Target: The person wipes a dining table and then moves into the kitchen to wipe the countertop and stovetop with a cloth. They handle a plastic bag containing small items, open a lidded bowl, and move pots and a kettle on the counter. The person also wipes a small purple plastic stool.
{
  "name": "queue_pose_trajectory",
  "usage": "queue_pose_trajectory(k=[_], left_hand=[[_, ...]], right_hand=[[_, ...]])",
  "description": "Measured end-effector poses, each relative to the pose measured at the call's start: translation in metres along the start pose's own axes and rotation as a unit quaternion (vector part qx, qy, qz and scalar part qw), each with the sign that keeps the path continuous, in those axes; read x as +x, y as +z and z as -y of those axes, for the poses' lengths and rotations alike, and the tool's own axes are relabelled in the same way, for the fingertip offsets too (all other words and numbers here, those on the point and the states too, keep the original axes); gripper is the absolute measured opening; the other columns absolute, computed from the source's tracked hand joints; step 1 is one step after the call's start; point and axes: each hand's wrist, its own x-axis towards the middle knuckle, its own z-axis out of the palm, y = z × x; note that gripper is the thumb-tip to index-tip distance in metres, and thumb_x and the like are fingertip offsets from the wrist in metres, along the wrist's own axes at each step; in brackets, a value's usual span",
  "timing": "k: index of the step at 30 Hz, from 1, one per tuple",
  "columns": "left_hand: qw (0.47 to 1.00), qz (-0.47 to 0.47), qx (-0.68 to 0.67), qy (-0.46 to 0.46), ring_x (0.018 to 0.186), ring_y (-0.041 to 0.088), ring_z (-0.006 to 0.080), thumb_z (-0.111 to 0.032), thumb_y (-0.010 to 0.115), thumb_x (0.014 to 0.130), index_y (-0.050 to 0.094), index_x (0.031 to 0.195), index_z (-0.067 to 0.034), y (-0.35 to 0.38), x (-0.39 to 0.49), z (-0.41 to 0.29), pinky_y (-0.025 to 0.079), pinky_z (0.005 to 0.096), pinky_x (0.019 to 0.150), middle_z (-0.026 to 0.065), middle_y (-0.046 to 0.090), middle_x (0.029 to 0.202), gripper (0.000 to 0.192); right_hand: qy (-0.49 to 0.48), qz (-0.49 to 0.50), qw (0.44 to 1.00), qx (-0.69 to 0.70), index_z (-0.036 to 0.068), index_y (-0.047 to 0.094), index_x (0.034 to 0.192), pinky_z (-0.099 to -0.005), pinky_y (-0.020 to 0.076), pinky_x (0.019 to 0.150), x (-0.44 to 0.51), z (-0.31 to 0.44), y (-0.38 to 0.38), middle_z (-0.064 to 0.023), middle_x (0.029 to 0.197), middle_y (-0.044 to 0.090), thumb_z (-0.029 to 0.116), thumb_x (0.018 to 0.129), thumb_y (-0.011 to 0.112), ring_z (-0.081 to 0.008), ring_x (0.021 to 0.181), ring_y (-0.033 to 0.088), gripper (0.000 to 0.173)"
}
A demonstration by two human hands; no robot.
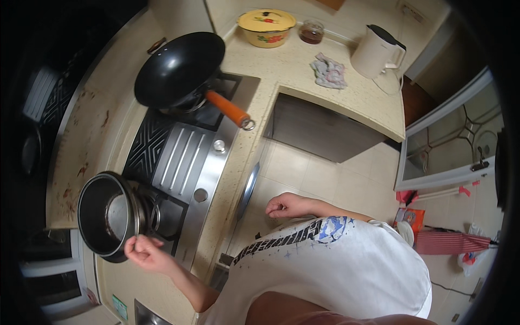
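On the front-left burner sits a metal pot with a dark inside, a worn shiny bottom and a loop handle on its side. My left hand is at its near rim, with the fingers curled in against the edge; the exact grip is partly hidden. My right hand hangs in front of my white T-shirt, loosely curled, with nothing visible in it. Farther along the gas stove, a black wok with an orange wooden handle rests on the other burner.
Along the counter stand a yellow lidded enamel pot, a glass jar, a crumpled cloth and a white electric kettle. A sink is at lower left. A glass-paned door stands at right.
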Motion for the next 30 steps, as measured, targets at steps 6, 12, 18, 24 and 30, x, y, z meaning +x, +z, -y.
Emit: queue_pose_trajectory(k=[6,12,18,24,30], left_hand=[[0.933,0.317,-0.086,-0.146,0.055,0.049,0.0076,0.002,0.057,0.091,0.051,0.108,-0.004,0.087,-0.089,0.014,0.04,0.0218,0.048,-0.0005,0.05,0.065,0.019],[0.801,0.588,0.094,-0.059,0.056,0.056,0.0178,-0.006,0.061,0.09,0.055,0.111,-0.006,0.145,-0.134,-0.001,0.044,0.0333,0.052,0.0073,0.056,0.064,0.021],[0.793,0.581,0.171,-0.058,0.055,0.059,0.0222,-0.006,0.062,0.089,0.061,0.107,-0.006,0.221,-0.143,-0.043,0.047,0.0337,0.052,0.0097,0.058,0.065,0.018],[0.79,0.591,0.156,0.044,0.055,0.057,0.0229,-0.007,0.063,0.087,0.062,0.103,-0.007,0.3,-0.172,-0.087,0.046,0.0331,0.053,0.0102,0.057,0.064,0.015],[0.775,0.606,0.175,0.042,0.055,0.059,0.0244,-0.007,0.063,0.087,0.063,0.099,-0.007,0.33,-0.198,-0.096,0.047,0.0339,0.053,0.0109,0.059,0.065,0.012]], right_hand=[[-0.001,-0.078,0.997,-0.007,0.004,0.064,0.11,-0.0274,0.0507,0.078,-0.021,-0.014,-0.038,-0.0041,0.09,0.068,0.018,0.092,0.064,-0.0114,0.084,0.062,0.023],[-0.031,-0.22,0.975,0.015,0.004,0.065,0.108,-0.0277,0.0506,0.075,-0.062,-0.035,-0.126,-0.0053,0.089,0.069,0.016,0.09,0.064,-0.0129,0.082,0.063,0.021],[-0.063,-0.414,0.896,-0.149,0.007,0.064,0.108,-0.0323,0.05,0.081,-0.069,-0.03,-0.285,-0.0126,0.105,0.065,0.015,0.083,0.067,-0.0248,0.096,0.062,0.027],[-0.075,-0.513,0.714,-0.471,0.017,0.06,0.121,-0.0397,0.0437,0.095,-0.021,-0.047,-0.404,-0.01,0.126,0.053,0.021,0.077,0.071,-0.0303,0.113,0.051,0.045],[-0.054,-0.469,0.754,-0.457,0.018,0.066,0.099,-0.0427,0.0445,0.09,-0.061,-0.104,-0.421,-0.0031,0.1,0.06,0.024,0.072,0.072,-0.0264,0.098,0.055,0.028]])
